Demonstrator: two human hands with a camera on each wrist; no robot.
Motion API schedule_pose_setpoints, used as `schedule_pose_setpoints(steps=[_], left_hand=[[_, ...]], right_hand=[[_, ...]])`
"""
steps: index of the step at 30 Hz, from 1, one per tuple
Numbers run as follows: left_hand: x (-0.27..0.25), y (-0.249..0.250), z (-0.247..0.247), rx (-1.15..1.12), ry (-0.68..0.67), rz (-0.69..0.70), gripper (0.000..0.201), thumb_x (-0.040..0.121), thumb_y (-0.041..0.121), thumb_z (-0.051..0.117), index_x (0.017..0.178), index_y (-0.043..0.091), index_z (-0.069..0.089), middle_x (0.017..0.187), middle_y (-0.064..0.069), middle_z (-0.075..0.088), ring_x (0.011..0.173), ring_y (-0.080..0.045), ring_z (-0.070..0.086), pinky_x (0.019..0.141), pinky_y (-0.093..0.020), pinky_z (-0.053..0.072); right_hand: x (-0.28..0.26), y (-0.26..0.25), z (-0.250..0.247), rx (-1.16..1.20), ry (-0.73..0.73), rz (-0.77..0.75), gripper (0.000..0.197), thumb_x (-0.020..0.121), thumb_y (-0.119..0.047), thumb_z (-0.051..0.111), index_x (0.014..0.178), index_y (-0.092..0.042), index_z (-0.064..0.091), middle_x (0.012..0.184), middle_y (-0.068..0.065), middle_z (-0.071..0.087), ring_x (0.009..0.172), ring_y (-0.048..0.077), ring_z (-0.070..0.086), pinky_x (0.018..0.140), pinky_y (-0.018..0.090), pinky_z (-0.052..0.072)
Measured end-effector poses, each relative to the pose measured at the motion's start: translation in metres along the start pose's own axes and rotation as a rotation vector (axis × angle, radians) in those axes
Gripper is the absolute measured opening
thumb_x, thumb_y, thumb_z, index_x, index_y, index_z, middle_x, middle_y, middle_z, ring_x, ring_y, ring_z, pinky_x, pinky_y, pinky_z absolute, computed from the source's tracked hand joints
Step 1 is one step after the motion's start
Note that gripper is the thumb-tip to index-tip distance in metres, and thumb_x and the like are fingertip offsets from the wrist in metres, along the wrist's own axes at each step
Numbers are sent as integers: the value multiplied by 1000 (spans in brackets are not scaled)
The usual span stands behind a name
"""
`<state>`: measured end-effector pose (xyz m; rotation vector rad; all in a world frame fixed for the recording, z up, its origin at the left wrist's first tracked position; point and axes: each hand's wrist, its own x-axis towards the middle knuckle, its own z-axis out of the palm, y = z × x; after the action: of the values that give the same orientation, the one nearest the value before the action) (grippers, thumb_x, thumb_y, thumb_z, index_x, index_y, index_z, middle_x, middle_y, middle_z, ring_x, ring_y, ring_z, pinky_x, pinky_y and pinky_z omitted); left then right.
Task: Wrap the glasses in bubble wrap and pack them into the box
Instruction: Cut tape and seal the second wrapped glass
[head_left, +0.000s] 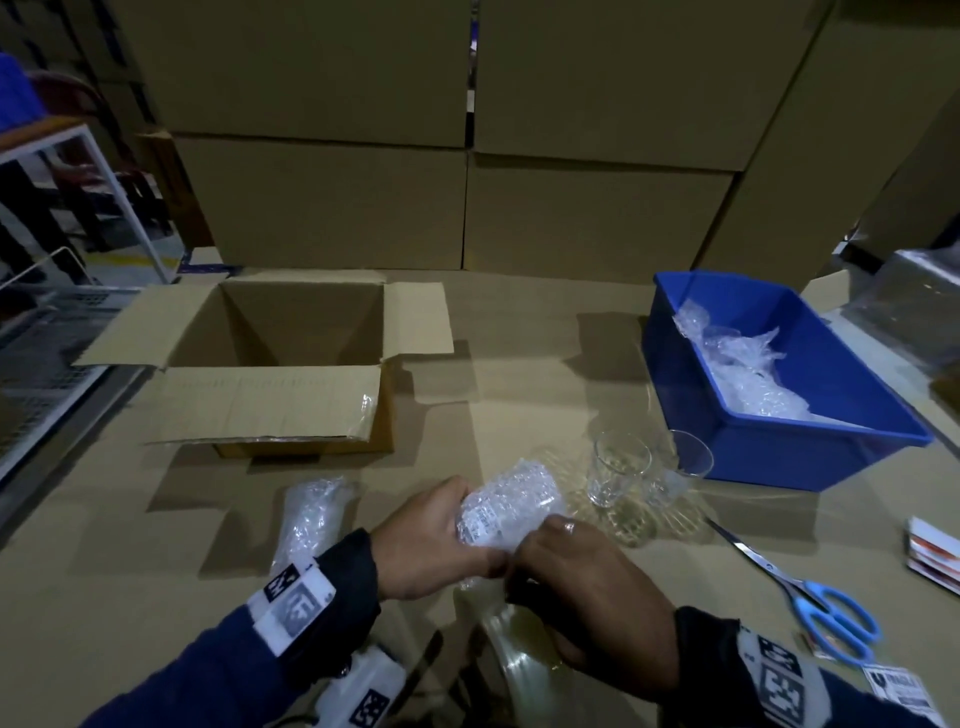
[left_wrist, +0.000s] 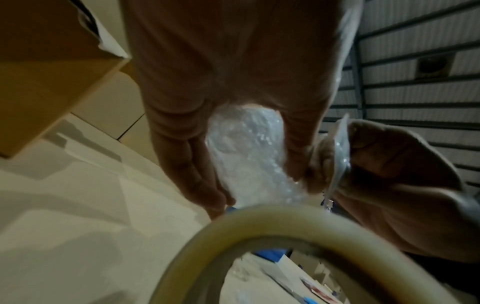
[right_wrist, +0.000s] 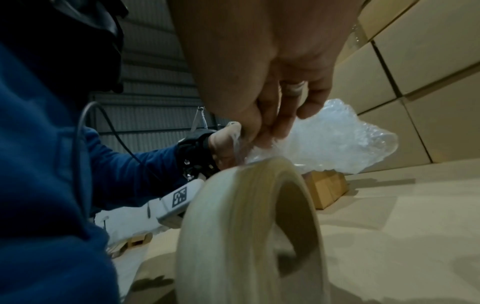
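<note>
My left hand (head_left: 460, 535) grips a glass wrapped in bubble wrap (head_left: 506, 512), held just above the table; the left wrist view shows the bundle (left_wrist: 244, 154) between thumb and fingers. My right hand (head_left: 553, 551) pinches a strip of clear tape (left_wrist: 340, 152) against the bundle's near end. The tape roll (head_left: 511, 657) hangs below that hand, and the right wrist view shows the roll (right_wrist: 246, 205) close up. Two bare glasses (head_left: 618, 475) (head_left: 683, 465) stand to the right. An open cardboard box (head_left: 280, 332) sits at the far left, its inside in shadow.
Another bubble-wrapped bundle (head_left: 311, 514) lies left of my left hand. A blue bin (head_left: 810, 431) holding bubble wrap (head_left: 748, 374) sits at the right. Blue-handled scissors (head_left: 815, 603) and a small card packet (head_left: 935, 556) lie near the right edge. Stacked cartons (head_left: 467, 156) stand behind the table.
</note>
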<state>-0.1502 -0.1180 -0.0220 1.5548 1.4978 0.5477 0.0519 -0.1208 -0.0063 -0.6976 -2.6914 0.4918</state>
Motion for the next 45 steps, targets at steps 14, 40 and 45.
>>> schedule_pose_setpoints(steps=[14, 40, 45], left_hand=[[4, -3, 24, 114, -206, 265, 51, 81, 45, 70, 117, 26, 41, 108, 6, 65, 97, -11, 62, 85, -37, 51], [22, 11, 8, 259, -338, 188, 31, 83, 41, 71, 70, 15, 60, 67, 3, 64, 56, -3, 52, 56, -19, 39], [18, -6, 14, 181, -361, 226, 55, 77, 62, 61, 86, 8, 63, 75, 1, 62, 67, -14, 55, 68, -33, 48]], right_hand=[[-36, -43, 7, -17, 68, 618, 8, 93, -40, 48, 97, -33, 48, 96, -12, 64, 104, -5, 48, 73, 7, 36], [-31, -1, 32, 43, 565, 370, 6, 88, -27, 52, 83, -24, 52, 82, -9, 58, 72, 20, 59, 61, 43, 50], [-29, 2, 40, 44, 596, 374, 13, 88, -25, 52, 78, -18, 57, 78, -7, 57, 72, 20, 58, 66, 36, 44]])
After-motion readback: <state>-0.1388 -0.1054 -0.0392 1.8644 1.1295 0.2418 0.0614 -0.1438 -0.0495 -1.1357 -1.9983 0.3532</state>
